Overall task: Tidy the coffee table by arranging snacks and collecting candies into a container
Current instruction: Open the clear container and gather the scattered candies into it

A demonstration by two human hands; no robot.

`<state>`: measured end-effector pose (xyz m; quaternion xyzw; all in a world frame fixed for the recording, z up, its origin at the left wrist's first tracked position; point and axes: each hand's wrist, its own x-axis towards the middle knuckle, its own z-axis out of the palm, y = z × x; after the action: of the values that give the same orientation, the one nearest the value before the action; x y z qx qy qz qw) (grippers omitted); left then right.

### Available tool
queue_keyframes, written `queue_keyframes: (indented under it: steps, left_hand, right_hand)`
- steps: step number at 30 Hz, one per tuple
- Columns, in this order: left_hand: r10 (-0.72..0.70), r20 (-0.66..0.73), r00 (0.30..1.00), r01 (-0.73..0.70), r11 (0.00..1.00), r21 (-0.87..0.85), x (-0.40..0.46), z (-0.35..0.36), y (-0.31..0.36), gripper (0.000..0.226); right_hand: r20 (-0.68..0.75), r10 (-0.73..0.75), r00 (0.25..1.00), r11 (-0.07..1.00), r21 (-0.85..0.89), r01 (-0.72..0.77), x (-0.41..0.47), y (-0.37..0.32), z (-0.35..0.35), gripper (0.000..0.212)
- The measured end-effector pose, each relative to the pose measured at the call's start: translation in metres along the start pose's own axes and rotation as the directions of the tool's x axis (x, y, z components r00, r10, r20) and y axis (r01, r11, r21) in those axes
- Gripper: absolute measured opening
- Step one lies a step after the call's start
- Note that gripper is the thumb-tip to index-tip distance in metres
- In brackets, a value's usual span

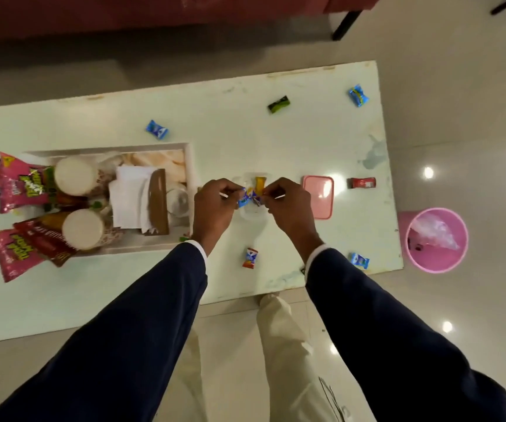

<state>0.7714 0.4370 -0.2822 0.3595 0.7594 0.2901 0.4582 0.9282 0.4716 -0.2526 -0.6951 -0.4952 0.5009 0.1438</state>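
While over the clear tub [253, 213] at table [245, 95] centre, both hands pinching candies: left hand [215, 205] on a blue candy [243, 200], fingers curled tight; right hand [288, 205] on another wrapped piece, colour unclear, fingers likewise curled. Yellow candy [260, 183] lying in the tub, just beyond the hands. Pink lid [318, 196] flat on table, just right of the tub. Loose candies scattered: blue [157, 129] far-left of centre, green-black [279, 104] and blue [358, 95] toward far edge, red [362, 183] right of lid, red-orange [250, 257] and blue [359, 260] near the front edge. Tray [189, 159] left of hands, holding two cups, napkins, brown holder. Pink snack bags [20, 184] at tray's left end. Pink bin [435, 240] on floor off table's right end, plastic inside.
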Motion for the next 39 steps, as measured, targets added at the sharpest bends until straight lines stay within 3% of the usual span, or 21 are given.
queue_keyframes:
  steps: [4, 9, 15, 21, 24, 27, 32, 35, 39]
  left_hand:
    - [0.029, 0.004, 1.000, -0.029, 0.998, 0.048, 0.001, 0.014, -0.002, 0.019]
    - [0.082, 0.014, 0.997, -0.083, 0.985, 0.153, -0.021, -0.004, -0.019, 0.025]
    - [0.107, 0.142, 0.984, -0.155, 0.907, 0.391, -0.076, -0.054, -0.069, 0.028]
    - [0.016, 0.216, 0.976, -0.137, 0.819, 0.557, -0.125, -0.103, -0.129, 0.029]
    - [-0.072, 0.352, 0.933, -0.181, 0.752, 0.634, -0.132, -0.113, -0.155, 0.043]
    - [-0.066, 0.413, 0.908, -0.243, 0.719, 0.651, -0.129, -0.113, -0.173, 0.048]
    - [0.045, 0.416, 0.908, -0.352, 0.622, 0.700, -0.120, -0.095, -0.180, 0.026]
    - [0.040, 0.370, 0.928, -0.302, 0.659, 0.689, -0.120, -0.090, -0.176, 0.016]
    - [0.036, 0.235, 0.971, -0.159, 0.830, 0.534, -0.119, -0.076, -0.148, 0.012]
  right_hand:
    - [0.062, 0.016, 0.998, 1.000, -0.004, -0.015, 0.002, 0.010, -0.007, 0.022]
    - [0.072, 0.106, 0.992, 0.992, 0.064, -0.111, -0.025, 0.040, -0.016, 0.020]
    - [0.211, 0.175, 0.962, 0.979, -0.144, -0.146, -0.066, 0.078, 0.011, 0.021]
    - [0.354, 0.116, 0.928, 0.923, -0.383, 0.031, -0.093, 0.100, 0.061, 0.061]
    - [0.302, 0.084, 0.950, 0.900, -0.433, 0.058, -0.099, 0.099, 0.083, 0.051]
    - [0.230, 0.082, 0.970, 0.905, -0.424, 0.024, -0.101, 0.098, 0.099, 0.031]
    - [0.174, 0.099, 0.980, 0.928, -0.372, -0.027, -0.093, 0.100, 0.098, 0.020]
    - [0.205, 0.116, 0.972, 0.951, -0.306, -0.049, -0.090, 0.096, 0.083, 0.017]
    - [0.161, 0.118, 0.980, 0.986, -0.138, -0.096, -0.085, 0.080, 0.056, 0.022]
